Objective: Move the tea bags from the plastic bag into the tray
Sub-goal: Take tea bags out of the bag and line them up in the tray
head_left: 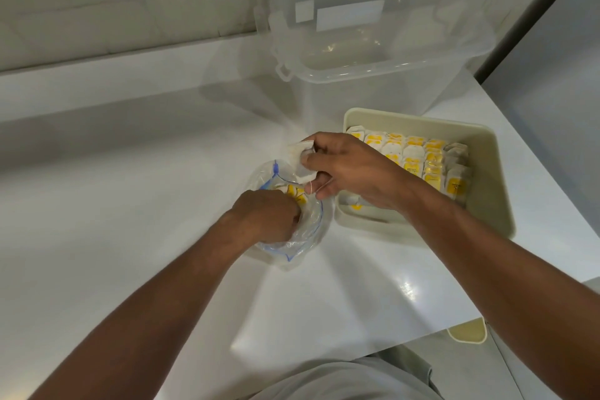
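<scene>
**Tea bags in the bag, in my right hand, and in the tray**

The plastic bag (311, 230) lies open on the white table (130, 188), near the middle, just left of the tray (493, 185). Through its mouth I see a few yellow-tagged bag tea bags (293, 191) at the far side of the opening.

My left hand (266, 214) is pushed into the bag from the near left with its fingers curled down. The fingertips are hidden by the plastic, so I cannot tell whether they grip anything.

My right hand (354, 169) hovers over the bag's far right edge, beside the tray's left wall. Its thumb and fingers are clamped on a small bunch of held tea bags (300, 159), white and crumpled, and a thin string (311, 187) hangs below them. The two hands sit close together, not touching.

The tray is cream-coloured and holds tray tea bags (412, 156) standing in tight rows, yellow tags up. Beyond it, at the far side, stands a clear storage box (373, 75).
</scene>
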`<move>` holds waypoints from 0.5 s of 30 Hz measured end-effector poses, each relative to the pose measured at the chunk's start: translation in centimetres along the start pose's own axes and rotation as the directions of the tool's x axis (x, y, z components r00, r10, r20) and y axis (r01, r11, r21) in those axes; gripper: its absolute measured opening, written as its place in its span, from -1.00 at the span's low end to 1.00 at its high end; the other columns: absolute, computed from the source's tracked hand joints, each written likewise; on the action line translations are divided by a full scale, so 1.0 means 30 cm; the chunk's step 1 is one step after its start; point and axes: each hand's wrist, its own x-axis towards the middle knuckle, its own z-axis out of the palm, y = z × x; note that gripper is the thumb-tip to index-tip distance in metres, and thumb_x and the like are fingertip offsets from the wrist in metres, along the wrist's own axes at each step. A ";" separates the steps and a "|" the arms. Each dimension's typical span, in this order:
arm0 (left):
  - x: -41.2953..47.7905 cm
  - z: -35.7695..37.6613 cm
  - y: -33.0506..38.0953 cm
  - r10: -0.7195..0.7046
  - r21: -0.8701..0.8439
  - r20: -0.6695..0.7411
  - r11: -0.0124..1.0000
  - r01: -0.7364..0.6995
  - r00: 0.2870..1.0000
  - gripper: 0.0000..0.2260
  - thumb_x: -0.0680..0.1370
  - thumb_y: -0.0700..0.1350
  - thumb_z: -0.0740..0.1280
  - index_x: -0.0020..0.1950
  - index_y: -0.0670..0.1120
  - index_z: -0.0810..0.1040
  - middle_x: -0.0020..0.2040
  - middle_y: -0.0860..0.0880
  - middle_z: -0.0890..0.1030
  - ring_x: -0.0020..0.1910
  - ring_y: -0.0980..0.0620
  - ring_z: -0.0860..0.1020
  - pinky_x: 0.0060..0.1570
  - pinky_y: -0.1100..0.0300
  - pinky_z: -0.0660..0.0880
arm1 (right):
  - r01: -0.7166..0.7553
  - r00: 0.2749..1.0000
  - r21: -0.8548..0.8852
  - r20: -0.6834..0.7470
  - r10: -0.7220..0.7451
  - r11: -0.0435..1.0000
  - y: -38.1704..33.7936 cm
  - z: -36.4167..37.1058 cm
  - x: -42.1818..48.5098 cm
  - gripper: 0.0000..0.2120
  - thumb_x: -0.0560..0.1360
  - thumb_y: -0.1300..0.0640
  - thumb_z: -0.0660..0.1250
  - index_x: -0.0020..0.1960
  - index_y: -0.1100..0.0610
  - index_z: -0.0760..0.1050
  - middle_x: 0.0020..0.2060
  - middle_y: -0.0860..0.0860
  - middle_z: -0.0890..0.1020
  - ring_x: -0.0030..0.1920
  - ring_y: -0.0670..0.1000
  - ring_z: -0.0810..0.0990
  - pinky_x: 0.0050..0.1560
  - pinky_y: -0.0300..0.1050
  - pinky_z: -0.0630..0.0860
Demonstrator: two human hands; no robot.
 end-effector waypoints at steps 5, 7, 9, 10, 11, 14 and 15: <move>0.016 0.028 0.007 -0.049 -0.010 -0.094 0.999 0.049 0.994 -0.83 0.62 0.01 0.19 -0.01 0.00 0.54 -0.12 0.08 0.50 -0.04 -0.01 0.57 -0.19 0.11 0.40 | 0.034 0.999 -0.029 -0.011 -0.034 0.999 0.020 -0.006 0.006 -0.77 0.56 0.28 0.34 0.21 0.17 0.54 -0.29 -0.11 0.60 -0.24 -0.02 0.64 -0.18 -0.14 0.63; 0.010 0.010 -0.015 -0.055 -0.124 -0.101 0.991 0.043 0.993 -0.85 0.56 0.05 0.26 -0.15 0.03 0.51 -0.16 0.09 0.54 -0.06 -0.01 0.58 -0.17 0.11 0.48 | 0.046 0.999 -0.088 0.002 -0.046 0.995 0.024 -0.014 0.004 -0.71 0.50 0.30 0.40 0.21 0.15 0.54 -0.23 -0.02 0.62 -0.24 -0.03 0.64 -0.20 -0.17 0.62; -0.010 -0.033 -0.041 -0.049 -0.296 -0.056 0.955 0.030 0.997 -0.83 0.47 0.09 0.38 -0.20 0.03 0.50 -0.20 0.07 0.61 -0.10 0.01 0.59 -0.11 0.10 0.54 | 0.041 0.999 -0.151 -0.016 -0.043 0.988 0.027 -0.022 0.005 -0.71 0.47 0.30 0.43 0.16 0.13 0.56 -0.22 0.04 0.62 -0.26 -0.06 0.63 -0.23 -0.22 0.58; -0.027 -0.057 -0.054 -0.051 -0.395 -0.050 0.918 0.027 0.997 -0.82 0.44 0.10 0.44 -0.17 0.02 0.55 -0.22 0.05 0.66 -0.14 0.02 0.61 -0.10 0.11 0.55 | 0.033 0.999 -0.173 -0.034 -0.039 0.984 0.028 -0.025 0.006 -0.75 0.46 0.29 0.42 0.12 0.12 0.57 -0.24 0.03 0.62 -0.29 -0.07 0.62 -0.25 -0.24 0.55; -0.049 -0.086 -0.065 -0.060 -0.501 -0.056 0.865 0.023 0.997 -0.79 0.41 0.10 0.49 -0.12 0.00 0.60 -0.23 0.03 0.69 -0.17 0.03 0.64 -0.13 0.15 0.56 | 0.028 0.998 -0.197 -0.053 -0.039 0.980 0.029 -0.026 0.008 -0.80 0.46 0.28 0.42 0.07 0.11 0.59 -0.28 0.01 0.62 -0.31 -0.09 0.61 -0.28 -0.25 0.52; -0.114 -0.162 -0.085 -0.057 -0.797 -0.107 0.602 -0.052 0.993 -0.73 0.39 0.01 0.57 0.00 -0.03 0.62 -0.20 -0.06 0.72 -0.19 -0.05 0.68 -0.23 0.19 0.53 | 0.023 0.995 -0.299 -0.088 -0.051 0.954 0.024 -0.028 0.009 -0.89 0.48 0.23 0.37 -0.08 0.05 0.60 -0.33 -0.06 0.59 -0.33 -0.11 0.59 -0.32 -0.25 0.50; -0.130 -0.182 -0.089 -0.046 -0.859 -0.129 0.504 -0.088 0.991 -0.72 0.41 -0.02 0.57 0.03 -0.05 0.61 -0.17 -0.09 0.72 -0.19 -0.07 0.67 -0.24 0.19 0.51 | 0.022 0.995 -0.313 -0.085 -0.051 0.949 0.022 -0.031 0.009 -0.89 0.49 0.21 0.36 -0.07 0.03 0.60 -0.32 -0.06 0.60 -0.32 -0.11 0.61 -0.32 -0.25 0.51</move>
